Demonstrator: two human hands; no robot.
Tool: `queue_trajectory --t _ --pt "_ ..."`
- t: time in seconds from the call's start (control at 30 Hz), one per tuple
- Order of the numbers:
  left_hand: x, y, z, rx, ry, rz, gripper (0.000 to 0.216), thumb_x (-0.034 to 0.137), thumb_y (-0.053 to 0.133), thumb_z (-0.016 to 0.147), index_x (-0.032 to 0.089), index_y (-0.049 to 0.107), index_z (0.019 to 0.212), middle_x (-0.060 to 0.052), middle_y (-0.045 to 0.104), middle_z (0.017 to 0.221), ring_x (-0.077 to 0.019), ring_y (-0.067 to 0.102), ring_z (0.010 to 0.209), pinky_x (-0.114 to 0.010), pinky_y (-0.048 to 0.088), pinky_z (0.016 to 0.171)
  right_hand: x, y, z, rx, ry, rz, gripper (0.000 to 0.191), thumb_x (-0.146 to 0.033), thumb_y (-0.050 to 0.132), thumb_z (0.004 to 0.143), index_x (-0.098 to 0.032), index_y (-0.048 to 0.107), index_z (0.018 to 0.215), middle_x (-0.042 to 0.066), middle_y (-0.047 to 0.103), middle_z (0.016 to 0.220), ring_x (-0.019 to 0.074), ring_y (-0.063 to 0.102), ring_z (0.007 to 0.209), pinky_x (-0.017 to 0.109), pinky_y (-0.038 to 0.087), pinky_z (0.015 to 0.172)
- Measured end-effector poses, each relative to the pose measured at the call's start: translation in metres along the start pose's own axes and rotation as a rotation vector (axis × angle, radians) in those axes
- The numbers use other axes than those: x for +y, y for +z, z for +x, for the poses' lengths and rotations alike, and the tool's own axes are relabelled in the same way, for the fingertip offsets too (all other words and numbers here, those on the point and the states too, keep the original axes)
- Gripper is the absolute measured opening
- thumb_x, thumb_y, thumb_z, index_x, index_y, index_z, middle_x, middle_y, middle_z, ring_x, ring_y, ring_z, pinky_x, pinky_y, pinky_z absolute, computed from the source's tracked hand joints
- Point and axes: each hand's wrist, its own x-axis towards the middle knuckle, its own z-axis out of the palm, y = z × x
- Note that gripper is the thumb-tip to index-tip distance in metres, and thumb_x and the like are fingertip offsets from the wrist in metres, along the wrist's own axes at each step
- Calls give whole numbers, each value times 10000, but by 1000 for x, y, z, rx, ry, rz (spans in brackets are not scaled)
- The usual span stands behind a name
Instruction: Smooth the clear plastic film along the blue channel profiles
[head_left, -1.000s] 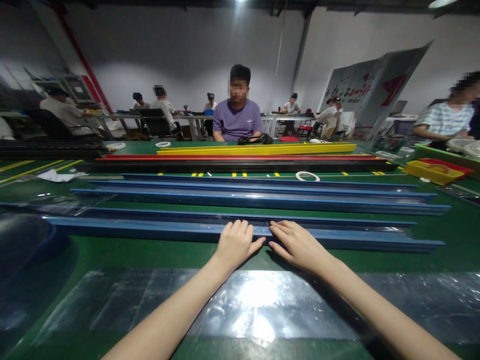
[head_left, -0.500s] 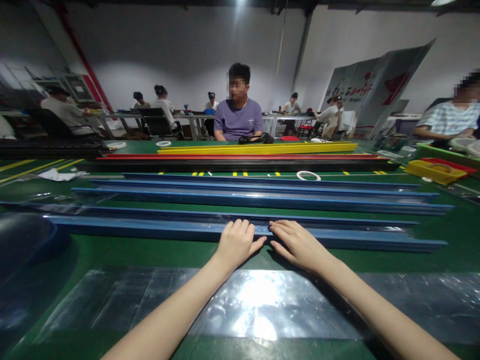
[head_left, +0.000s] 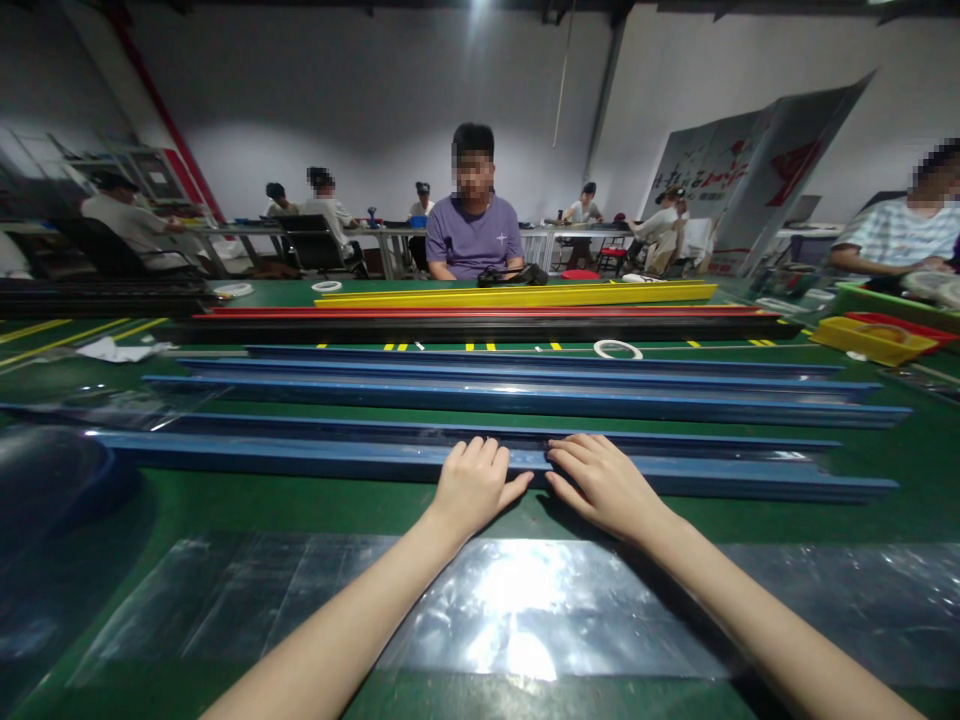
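Note:
A long blue channel strip (head_left: 315,461) lies across the green table, its open trough facing up. Near its middle, my left hand (head_left: 471,485) is closed on the near wall, fingers curled over the top edge and thumb along the front. Just to the right, my right hand (head_left: 604,485) grips the same wall, fingertips over the edge and thumb on the near side. A small gap separates the two hands. In front of the strip, a clear plastic sleeve (head_left: 360,610) lies flat under my forearms.
Beyond lie more blue channel strips (head_left: 660,405), a red and black strip (head_left: 480,326) and a yellow strip (head_left: 525,295). A white tape ring (head_left: 618,350) sits behind the blue ones. At right stands a yellow tray (head_left: 870,341). A person (head_left: 474,235) sits opposite.
My right hand has shifted slightly right along the strip, widening the gap between my hands. My left hand stays in place. The person opposite has turned their head.

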Motion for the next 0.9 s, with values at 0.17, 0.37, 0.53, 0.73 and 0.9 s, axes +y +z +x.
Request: queue_trajectory --t 0.17,0.37,0.53,0.73,0.9 --pt "0 0 0 0 4 -2 345 444 408 806 150 532 675 -61 573 675 -179 516 659 -301 325 568 2 -2 1 -14 -14 -19 267 -298 378 849 -150 598 873 93 630 945 198 516 918 326 388 758" --pt "0 1 0 2 -2 -6 348 452 415 799 151 534 670 -52 564 657 -179 513 654 -301 324 575 -1 -1 2 -52 -18 -36 275 -311 376 847 -145 591 887 98 621 963 209 510 925 333 389 757" --pt "0 0 1 1 -1 -6 345 448 420 798 155 528 650 -42 536 617 -173 498 629 -300 315 564 -1 0 0 -47 -15 -35 269 -316 379 845 -148 580 905 104 609 984 203 510 918 329 392 747" --pt "0 -1 0 -6 -2 -3 348 447 411 802 155 530 656 -46 547 634 -173 500 634 -299 316 570 -1 1 -1 -21 -19 -35 252 -305 380 845 -153 573 903 97 606 986 199 502 920 322 379 744" --pt "0 0 0 -10 -4 4 351 449 403 805 151 535 673 -57 570 672 -183 513 660 -306 321 578 -1 1 -2 -33 -11 -79 257 -311 366 850 -152 567 871 86 600 934 192 501 866 312 351 739"
